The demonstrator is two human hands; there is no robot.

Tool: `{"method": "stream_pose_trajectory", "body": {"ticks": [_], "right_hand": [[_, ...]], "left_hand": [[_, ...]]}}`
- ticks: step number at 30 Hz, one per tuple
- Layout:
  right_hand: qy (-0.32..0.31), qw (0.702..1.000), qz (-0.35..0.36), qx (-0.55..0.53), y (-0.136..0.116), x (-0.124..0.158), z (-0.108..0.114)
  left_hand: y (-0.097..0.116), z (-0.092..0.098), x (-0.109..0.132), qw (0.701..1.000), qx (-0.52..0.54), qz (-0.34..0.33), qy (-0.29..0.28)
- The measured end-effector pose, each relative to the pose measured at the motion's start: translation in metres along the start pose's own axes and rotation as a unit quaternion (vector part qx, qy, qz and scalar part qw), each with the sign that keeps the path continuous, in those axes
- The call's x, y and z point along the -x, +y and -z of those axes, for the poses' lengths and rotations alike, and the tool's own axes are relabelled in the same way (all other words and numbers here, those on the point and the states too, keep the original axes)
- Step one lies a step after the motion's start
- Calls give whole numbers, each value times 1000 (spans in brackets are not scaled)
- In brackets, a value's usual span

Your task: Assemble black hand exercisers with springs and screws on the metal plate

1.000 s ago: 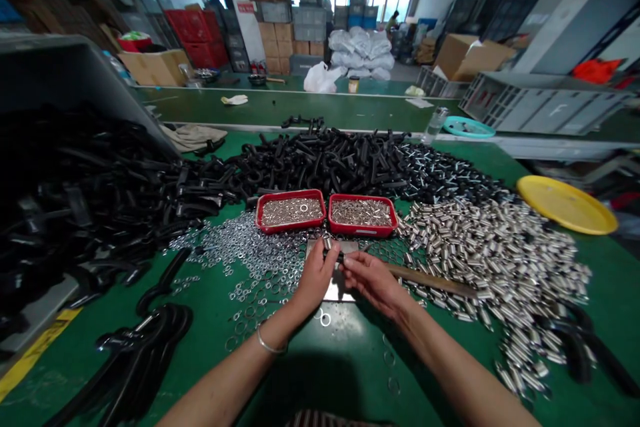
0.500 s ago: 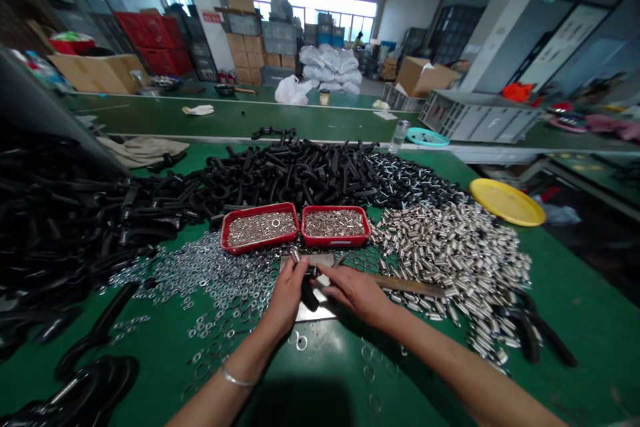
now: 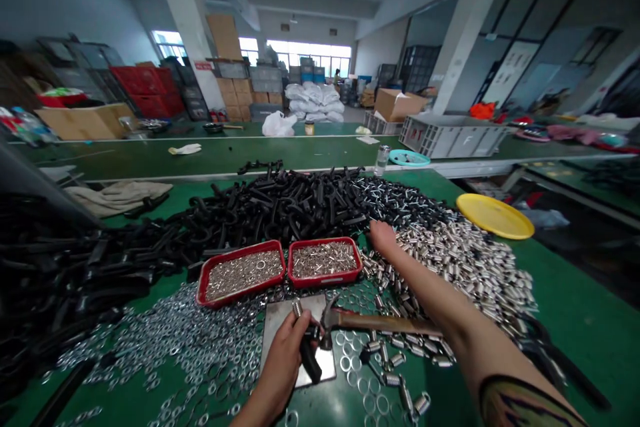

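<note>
The right hand (image 3: 383, 237) has left the black handle (image 3: 310, 363) and reached toward the far edge of the green tabletop (image 3: 570, 310), to the pile of black pieces with silver shanks (image 3: 400, 200). That leaves the left hand (image 3: 286, 355) alone pinching the handle, with a ribbed metal sleeve (image 3: 297, 309), over the steel plate (image 3: 277, 320) near its near right corner. The right fingers are hidden, so their grip cannot be told; nor can whether the handle touches the plate.
</note>
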State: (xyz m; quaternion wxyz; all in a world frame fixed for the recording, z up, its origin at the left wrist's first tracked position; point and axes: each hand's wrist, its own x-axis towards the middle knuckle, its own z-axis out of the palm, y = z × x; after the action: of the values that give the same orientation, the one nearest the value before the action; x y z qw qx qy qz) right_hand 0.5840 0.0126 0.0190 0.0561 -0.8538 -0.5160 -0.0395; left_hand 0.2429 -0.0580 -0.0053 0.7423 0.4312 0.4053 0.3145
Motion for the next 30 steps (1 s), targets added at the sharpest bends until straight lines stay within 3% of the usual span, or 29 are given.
{"method": "stream_pose_trajectory", "body": {"ticks": [3,7,10,11,14,16,18,23,25,27,30], "right_hand": [[-9,1000,-25,13,-9,-8,0],[-11,1000,-12,7,0,15,18],[4,998,35,-48,0,63,35],[27,986,79,-141,-5,86,41],[15,910,165,-380,-35,160,51],[-2,878,157,-453,-60,197,54],[-2,866,173,-470,-79,217,55],[35,848,328,-414,-94,228,56],[58,842,358,-400,-98,231,53],[73,844,331,-417,-103,234,49],[75,847,221,-478,-111,235,43]], "left_hand": [[7,5,-3,995,92,11,26],[18,21,-10,986,147,-22,78],[21,29,-12,985,142,-46,89],[20,28,-11,986,136,-51,87],[18,16,-5,991,103,-55,59],[18,7,2,995,71,-60,38],[19,1,9,996,44,-73,33],[27,3,27,996,-36,-86,2],[30,5,31,993,-57,-99,-9],[34,5,34,990,-82,-112,-11],[40,3,33,984,-120,-132,-12]]}}
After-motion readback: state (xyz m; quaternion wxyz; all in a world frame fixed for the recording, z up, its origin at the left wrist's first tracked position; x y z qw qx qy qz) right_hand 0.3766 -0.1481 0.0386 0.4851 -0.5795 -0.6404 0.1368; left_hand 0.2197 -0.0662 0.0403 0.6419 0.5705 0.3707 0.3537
